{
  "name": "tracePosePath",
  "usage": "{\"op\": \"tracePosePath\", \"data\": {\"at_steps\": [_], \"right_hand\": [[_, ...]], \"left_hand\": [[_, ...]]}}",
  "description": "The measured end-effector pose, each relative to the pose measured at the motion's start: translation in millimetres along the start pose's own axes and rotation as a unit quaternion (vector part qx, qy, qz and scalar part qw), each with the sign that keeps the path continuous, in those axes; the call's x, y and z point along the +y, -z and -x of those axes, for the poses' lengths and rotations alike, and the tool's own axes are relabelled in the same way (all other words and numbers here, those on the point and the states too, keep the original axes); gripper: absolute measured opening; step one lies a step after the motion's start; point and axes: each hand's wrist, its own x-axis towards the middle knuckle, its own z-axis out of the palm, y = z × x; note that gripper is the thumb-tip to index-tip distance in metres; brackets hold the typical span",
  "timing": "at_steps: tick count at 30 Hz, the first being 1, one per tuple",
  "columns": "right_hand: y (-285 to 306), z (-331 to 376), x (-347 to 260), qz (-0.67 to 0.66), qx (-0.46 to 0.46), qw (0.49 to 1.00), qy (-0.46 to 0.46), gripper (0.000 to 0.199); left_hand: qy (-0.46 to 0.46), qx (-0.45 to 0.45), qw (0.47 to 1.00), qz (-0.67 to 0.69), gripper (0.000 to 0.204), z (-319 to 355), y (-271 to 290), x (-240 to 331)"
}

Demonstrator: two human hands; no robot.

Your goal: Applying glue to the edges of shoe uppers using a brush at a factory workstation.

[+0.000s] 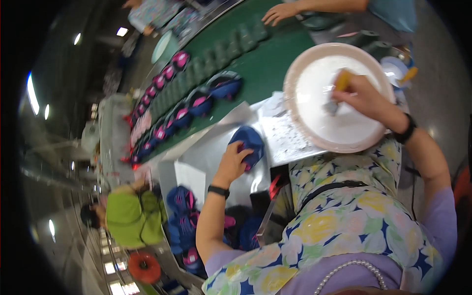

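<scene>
My left hand (232, 164) grips a dark blue shoe upper (250, 137) over the pale metal work surface, thumb and fingers closed on its edge. To the right, my right hand (366, 96) holds a brush by its yellow handle (343, 78), inside a wide pale pink basin (294, 105). White material covers the inside of the basin. The brush's grey end points down toward the white, slightly blurred, so I cannot tell how deep it dips. A white board with dark specks (285, 137) lies between the shoe upper and the basin.
Several blue and pink shoes (181, 216) are piled beside my left forearm. A green conveyor belt (260, 69) carries rows of shoes and dark green pieces (221, 54). A co-worker's hand (280, 12) reaches over its far side. Someone in green (130, 216) sits at left.
</scene>
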Motion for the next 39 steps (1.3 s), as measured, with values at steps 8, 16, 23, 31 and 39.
{"op": "tracePosePath", "data": {"at_steps": [8, 16, 23, 31, 39], "right_hand": [[-8, 4, -8, 0.238, -0.224, 0.941, 0.082, 0.024], [39, -20, -40, 0.046, -0.019, 0.986, 0.156, 0.018], [35, -31, -56, 0.057, 0.015, 0.969, 0.242, 0.025], [10, -13, -45, -0.012, 0.141, 0.989, 0.030, 0.038], [-9, -2, -45, -0.179, 0.082, 0.976, -0.097, 0.038]], "left_hand": [[0.272, 0.118, 0.875, 0.384, 0.051, -17, 53, -2], [0.109, 0.096, 0.686, 0.713, 0.044, -68, 56, 42], [-0.032, 0.167, 0.928, 0.332, 0.044, -114, 54, 90], [-0.020, 0.371, 0.921, -0.116, 0.049, -115, 8, 110], [-0.069, 0.538, 0.794, 0.274, 0.042, -136, 12, 127]]}}
